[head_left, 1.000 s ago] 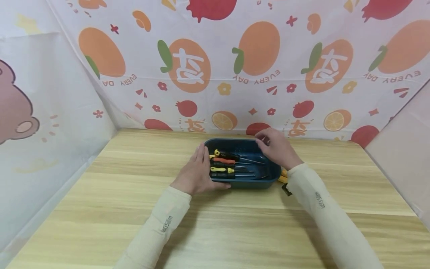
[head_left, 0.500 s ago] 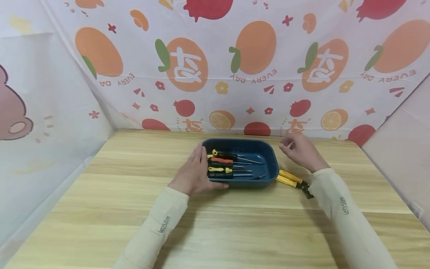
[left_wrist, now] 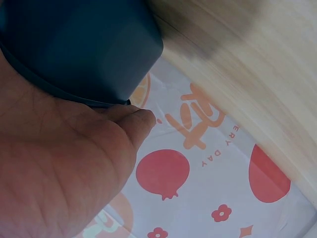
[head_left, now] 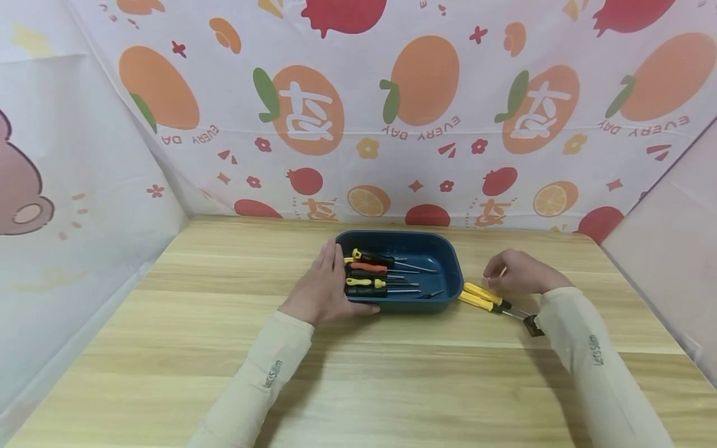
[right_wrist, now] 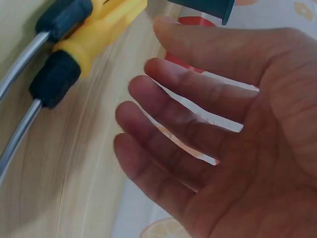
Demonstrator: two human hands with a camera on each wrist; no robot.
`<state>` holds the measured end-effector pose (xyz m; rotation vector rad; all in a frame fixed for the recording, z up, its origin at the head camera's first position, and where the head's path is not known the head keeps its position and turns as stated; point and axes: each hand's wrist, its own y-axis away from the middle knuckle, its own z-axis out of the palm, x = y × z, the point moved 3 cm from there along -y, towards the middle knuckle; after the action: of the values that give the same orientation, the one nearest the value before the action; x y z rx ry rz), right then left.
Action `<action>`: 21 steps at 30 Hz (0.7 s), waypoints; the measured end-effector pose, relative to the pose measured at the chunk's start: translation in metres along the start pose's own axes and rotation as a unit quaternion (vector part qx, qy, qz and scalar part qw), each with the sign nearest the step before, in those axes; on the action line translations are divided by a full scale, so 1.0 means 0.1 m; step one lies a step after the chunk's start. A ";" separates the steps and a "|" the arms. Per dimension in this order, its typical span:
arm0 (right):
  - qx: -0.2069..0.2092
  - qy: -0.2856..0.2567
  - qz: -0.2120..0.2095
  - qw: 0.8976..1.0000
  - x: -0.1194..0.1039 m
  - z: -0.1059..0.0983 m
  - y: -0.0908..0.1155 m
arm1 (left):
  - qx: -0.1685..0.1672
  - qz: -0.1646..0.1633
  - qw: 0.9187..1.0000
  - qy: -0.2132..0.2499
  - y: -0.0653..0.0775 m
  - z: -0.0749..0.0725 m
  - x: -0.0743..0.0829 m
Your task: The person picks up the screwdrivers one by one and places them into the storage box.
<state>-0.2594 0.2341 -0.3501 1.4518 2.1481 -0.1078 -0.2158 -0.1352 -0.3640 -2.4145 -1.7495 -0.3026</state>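
Observation:
A dark blue bin [head_left: 414,307] stands near the back of the table, with several screwdrivers [head_left: 366,267] lying side by side in its left part. Their handles are black, yellow and red-orange, and a small dark piece [head_left: 431,295] lies apart near the front wall. My left hand [head_left: 322,289] rests against the bin's left end, fingers straight along the end wall and thumb along the front. To the right of the bin, my right hand [head_left: 523,272] hovers with loose fingers and holds nothing. Just in front of it lie two yellow-handled screwdrivers [head_left: 483,295], their shafts partly hidden by the right sleeve.
Behind the wood-grain table [head_left: 392,386] hangs a fruit-print cloth [head_left: 364,137], close to the bin's far side. Pale cloth walls border the table left and right. A small black camera [head_left: 533,326] sits at the right wrist, over the screwdriver shafts.
My right hand has moved from over the bin's right end out to the right and down, beside the two yellow-handled screwdrivers, uncovering them. The left hand stays against the bin.

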 end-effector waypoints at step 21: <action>-0.037 0.000 0.009 0.999 0.10 0.20 0.15 | 0.003 -0.002 1.000 -0.001 0.10 0.01 0.02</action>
<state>-0.2412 0.2413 -0.3689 1.4284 2.1165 -0.0218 -0.2055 -0.1362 -0.3645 -2.4085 -1.7547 -0.2951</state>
